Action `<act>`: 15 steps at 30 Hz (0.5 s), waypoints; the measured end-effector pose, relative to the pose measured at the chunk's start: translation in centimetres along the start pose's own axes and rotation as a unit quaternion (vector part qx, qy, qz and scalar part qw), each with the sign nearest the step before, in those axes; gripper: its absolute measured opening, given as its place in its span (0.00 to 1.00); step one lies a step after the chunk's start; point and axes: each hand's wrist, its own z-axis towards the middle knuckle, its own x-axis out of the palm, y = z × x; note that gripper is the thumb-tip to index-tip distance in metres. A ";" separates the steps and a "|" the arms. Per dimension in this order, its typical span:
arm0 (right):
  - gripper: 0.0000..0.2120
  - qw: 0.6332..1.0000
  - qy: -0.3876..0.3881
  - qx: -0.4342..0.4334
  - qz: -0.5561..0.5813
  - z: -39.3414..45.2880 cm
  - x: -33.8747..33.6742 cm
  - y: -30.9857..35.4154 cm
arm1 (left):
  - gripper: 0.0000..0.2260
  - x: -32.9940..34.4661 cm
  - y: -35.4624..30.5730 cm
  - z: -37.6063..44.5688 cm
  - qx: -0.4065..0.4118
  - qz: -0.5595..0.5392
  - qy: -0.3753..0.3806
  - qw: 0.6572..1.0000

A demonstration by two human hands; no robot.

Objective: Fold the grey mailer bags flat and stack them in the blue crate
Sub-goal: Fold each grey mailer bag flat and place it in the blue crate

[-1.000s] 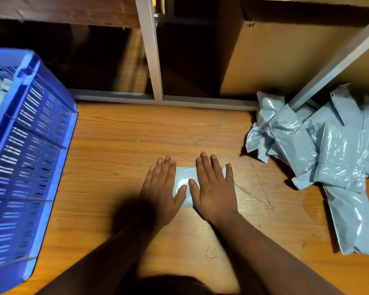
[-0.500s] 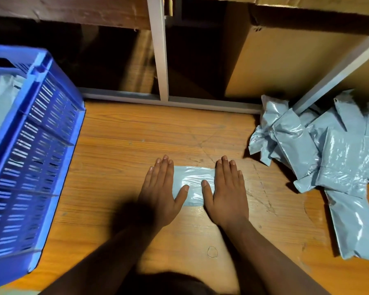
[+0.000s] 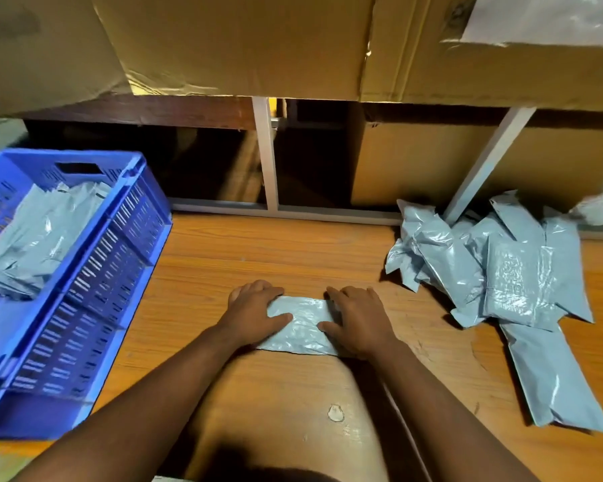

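Note:
A folded grey mailer bag (image 3: 302,325) lies on the wooden table (image 3: 258,252) straight in front of me. My left hand (image 3: 253,313) grips its left end, fingers curled over the far edge and thumb on top. At the right end my right hand (image 3: 357,320) holds it the same way. The blue crate (image 3: 94,273) stands at the left, with several folded grey bags (image 3: 39,238) inside. A pile of unfolded grey mailer bags (image 3: 502,273) sits at the right.
One long grey bag (image 3: 550,377) lies flat at the pile's near side. A white metal frame (image 3: 267,154) and cardboard boxes (image 3: 258,40) close off the back of the table. A small rubber band (image 3: 335,412) lies on the wood near me.
My flat hands slid apart along the bag, then curled round its two ends. The view tilted up, so the inside of the crate now shows.

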 end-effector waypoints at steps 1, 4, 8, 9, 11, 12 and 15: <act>0.32 1.000 0.013 -0.003 -0.003 0.1 -0.4 0.1 | 0.35 -0.6 -0.2 0.0 -0.003 0.028 0.017 0.999; 0.25 0.999 0.031 -0.011 0.023 0.1 -1.4 0.6 | 0.29 -1.7 -0.9 -0.4 -0.001 0.075 0.048 0.996; 0.11 0.997 0.043 -0.005 0.070 -0.6 -2.1 2.0 | 0.17 -3.2 -0.8 -1.9 -0.015 -0.021 0.073 0.997; 0.09 0.996 0.044 -0.004 0.080 -0.7 -2.3 2.4 | 0.15 -3.9 -0.4 -2.3 -0.021 -0.069 0.093 0.993; 0.09 0.994 0.045 -0.011 0.096 -1.1 -3.0 3.3 | 0.11 -6.0 0.1 -3.6 -0.009 -0.139 0.122 0.983; 0.12 0.994 0.044 -0.023 0.101 -1.3 -3.6 3.9 | 0.10 -7.3 0.2 -4.2 0.004 -0.158 0.121 0.980; 0.15 0.989 0.042 -0.076 0.121 -1.3 -5.6 6.5 | 0.09 -11.4 0.4 -5.3 0.042 -0.184 0.069 0.980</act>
